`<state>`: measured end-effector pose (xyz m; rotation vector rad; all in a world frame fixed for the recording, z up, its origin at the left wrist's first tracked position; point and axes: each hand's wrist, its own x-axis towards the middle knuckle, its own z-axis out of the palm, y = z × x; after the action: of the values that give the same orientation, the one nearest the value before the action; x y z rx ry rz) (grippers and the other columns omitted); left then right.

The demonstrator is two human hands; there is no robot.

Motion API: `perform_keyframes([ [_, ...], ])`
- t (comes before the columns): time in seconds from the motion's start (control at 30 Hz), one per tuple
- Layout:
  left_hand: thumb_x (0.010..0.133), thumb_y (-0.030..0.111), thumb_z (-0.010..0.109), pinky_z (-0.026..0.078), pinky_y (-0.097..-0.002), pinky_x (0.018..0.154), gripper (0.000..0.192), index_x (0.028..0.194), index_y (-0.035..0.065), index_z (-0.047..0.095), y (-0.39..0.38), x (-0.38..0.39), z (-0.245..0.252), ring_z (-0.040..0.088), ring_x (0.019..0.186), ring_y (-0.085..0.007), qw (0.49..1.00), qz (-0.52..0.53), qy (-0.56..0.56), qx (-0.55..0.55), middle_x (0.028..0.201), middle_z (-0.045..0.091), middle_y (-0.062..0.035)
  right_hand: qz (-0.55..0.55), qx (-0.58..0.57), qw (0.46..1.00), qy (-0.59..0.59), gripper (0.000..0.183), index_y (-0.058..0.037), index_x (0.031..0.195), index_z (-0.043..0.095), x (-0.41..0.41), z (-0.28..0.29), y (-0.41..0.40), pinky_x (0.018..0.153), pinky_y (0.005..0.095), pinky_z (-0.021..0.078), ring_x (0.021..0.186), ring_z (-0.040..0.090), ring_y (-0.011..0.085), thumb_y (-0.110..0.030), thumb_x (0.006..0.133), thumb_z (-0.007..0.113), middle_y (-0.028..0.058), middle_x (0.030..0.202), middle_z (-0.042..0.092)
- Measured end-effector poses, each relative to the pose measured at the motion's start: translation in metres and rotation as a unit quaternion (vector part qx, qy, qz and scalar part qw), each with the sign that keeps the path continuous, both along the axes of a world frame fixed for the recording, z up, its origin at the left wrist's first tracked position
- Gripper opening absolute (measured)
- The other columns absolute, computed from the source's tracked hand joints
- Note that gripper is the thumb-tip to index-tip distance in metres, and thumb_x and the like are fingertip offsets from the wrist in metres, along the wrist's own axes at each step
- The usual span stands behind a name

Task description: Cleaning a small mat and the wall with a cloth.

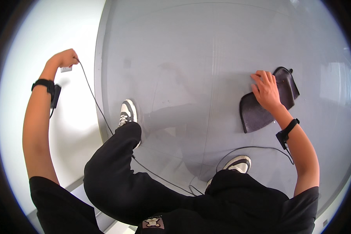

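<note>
At the left, my left hand (65, 58) is pinched on a thin dark cable (90, 89) close to the white wall. Just below that hand, a white wall socket (66, 69) is partly covered by it. From my fingers the cable hangs down past the wall's foot and goes behind my left knee. My right hand (266, 89) is over a dark fabric mat (257, 112) with a bound black edge, which lies bent on the floor. Its fingers are spread and slightly curled, holding nothing; whether they touch the mat cannot be told.
The glossy grey floor (178, 58) meets the white wall (76, 117) along a grey skirting (99, 73). My left shoe (128, 112) and right shoe (238, 163) stand apart. More black cable (163, 178) runs between my legs, and a loop (251, 146) arcs from my right wrist strap.
</note>
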<state>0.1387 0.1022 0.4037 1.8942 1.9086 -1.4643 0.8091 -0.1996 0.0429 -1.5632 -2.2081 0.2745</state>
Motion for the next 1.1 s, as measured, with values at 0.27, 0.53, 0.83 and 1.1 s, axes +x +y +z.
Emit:
perform_keyframes([
  [0.27,0.089,0.007,0.075,0.058,-0.0376,0.080,0.030,0.118,-0.0014,0.078,-0.040,0.231,-0.080,0.074,0.077,-0.0196,0.970,-0.069,-0.147,-0.180,0.080,0.077,-0.0104,-0.002,0.017,0.999,0.039,0.036,-0.0024,0.130,0.069,-0.005,-0.012,-0.008,0.112,0.0471,0.0456,0.130,0.057,0.0320,-0.020,0.098,0.071,0.0107,0.135,0.062],
  [0.53,0.093,0.021,0.079,0.057,-0.0502,0.096,0.039,0.131,0.0137,0.074,-0.156,0.359,-0.164,0.072,0.115,-0.0348,0.874,-0.352,-0.171,-0.290,0.114,0.078,-0.0122,0.018,0.022,0.997,0.073,0.035,-0.0010,0.128,0.069,0.011,-0.032,-0.017,0.114,0.0473,0.0466,0.133,0.059,0.0332,-0.017,0.097,0.072,0.0125,0.138,0.064],
  [0.83,0.113,0.047,0.054,0.053,-0.0440,0.106,0.053,0.149,0.0090,0.064,-0.165,0.402,-0.166,0.069,0.123,-0.0319,0.830,-0.145,-0.499,-0.202,0.134,0.074,-0.0158,0.081,-0.030,0.996,0.002,0.040,-0.0030,0.137,0.066,0.016,0.002,-0.023,0.125,0.0492,0.0389,0.149,0.050,0.0310,-0.025,0.104,0.069,0.0118,0.152,0.059],
  [1.1,0.114,0.045,0.051,0.053,-0.0412,0.102,0.050,0.141,0.0067,0.069,-0.150,0.381,-0.161,0.068,0.116,-0.0281,0.755,-0.141,-0.613,-0.185,0.130,0.075,-0.0123,0.142,-0.099,0.980,-0.094,0.038,-0.0058,0.132,0.069,-0.006,0.090,-0.017,0.120,0.0466,0.0407,0.143,0.054,0.0286,-0.025,0.099,0.075,0.0098,0.142,0.064],
])
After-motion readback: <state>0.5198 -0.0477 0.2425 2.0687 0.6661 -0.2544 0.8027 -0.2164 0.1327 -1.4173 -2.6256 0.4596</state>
